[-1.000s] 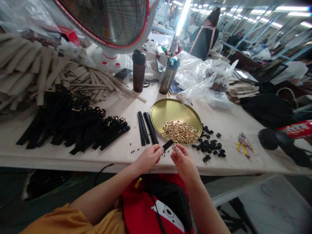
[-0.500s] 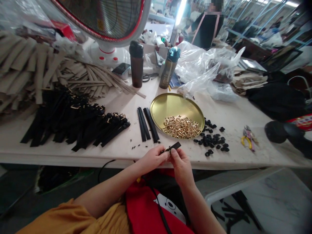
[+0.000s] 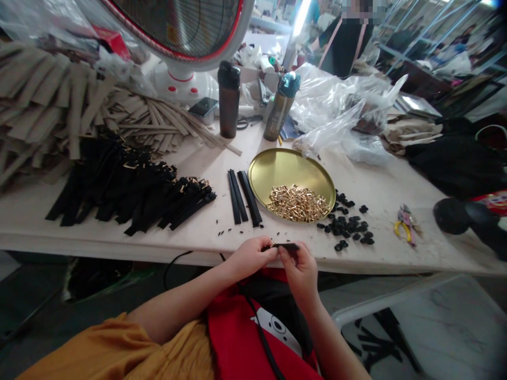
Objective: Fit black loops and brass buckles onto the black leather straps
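Just over the table's front edge, my left hand (image 3: 256, 254) and my right hand (image 3: 300, 266) meet, both with closed fingers, on a short black strap (image 3: 288, 246) with a gold buckle (image 3: 273, 244) at its left end. My fingers hide part of the strap. Beyond them, a round gold tray (image 3: 293, 163) bears a heap of small gold buckles (image 3: 299, 203). Left of the tray lie loose black straps (image 3: 243, 198), and right of it small black loops (image 3: 348, 227) are scattered. A big pile of black straps with buckles (image 3: 134, 190) spreads over the left side.
Pliers (image 3: 404, 224) lie at the right. Two bottles, one dark (image 3: 228, 100) and one with a blue lid (image 3: 281, 105), stand behind the tray near a clear plastic bag (image 3: 340, 116). A fan (image 3: 182, 26) and beige strips (image 3: 51, 95) fill the back left. Another person (image 3: 348, 42) stands beyond.
The strap has turned from slanting up to the right to nearly level, edge toward me. My right fingers now cover its far end more. The whole view has shifted slightly.
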{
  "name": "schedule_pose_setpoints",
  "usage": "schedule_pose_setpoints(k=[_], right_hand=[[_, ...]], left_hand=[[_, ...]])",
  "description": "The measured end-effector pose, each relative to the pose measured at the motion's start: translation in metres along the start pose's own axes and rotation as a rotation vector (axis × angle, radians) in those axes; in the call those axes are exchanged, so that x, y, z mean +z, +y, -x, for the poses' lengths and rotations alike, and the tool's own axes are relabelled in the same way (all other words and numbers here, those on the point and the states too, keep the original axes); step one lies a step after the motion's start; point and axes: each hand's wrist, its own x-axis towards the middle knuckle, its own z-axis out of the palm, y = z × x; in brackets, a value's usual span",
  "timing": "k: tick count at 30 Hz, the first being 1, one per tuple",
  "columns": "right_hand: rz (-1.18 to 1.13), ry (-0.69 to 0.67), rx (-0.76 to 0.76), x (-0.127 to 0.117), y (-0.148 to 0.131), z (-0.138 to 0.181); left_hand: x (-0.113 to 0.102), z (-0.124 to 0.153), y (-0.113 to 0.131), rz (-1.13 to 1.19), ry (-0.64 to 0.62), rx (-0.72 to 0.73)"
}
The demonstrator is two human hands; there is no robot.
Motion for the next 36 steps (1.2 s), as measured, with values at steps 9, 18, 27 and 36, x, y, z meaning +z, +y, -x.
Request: schedule_pose_setpoints(k=[9,18,27,36], right_hand=[[-0.342,-0.108,0.351,0.007,0.009,-0.004],[-0.792,-0.269,0.614,0.008,0.009,-0.008],[-0.272,-0.043,0.287,0.008,0.005,0.006],[-0.709,-0.278,0.524,0.008,-0.002,0.005]], left_hand=[[-0.005,-0.001,-0.001,-0.108,-0.036,-0.009],[-0.006,0.001,0.002,-0.088,-0.076,0.020],[-0.006,0.005,-0.004,0.000,-0.078,-0.002],[0.001,0.004,0.001,-0.018,-0.035,-0.031]])
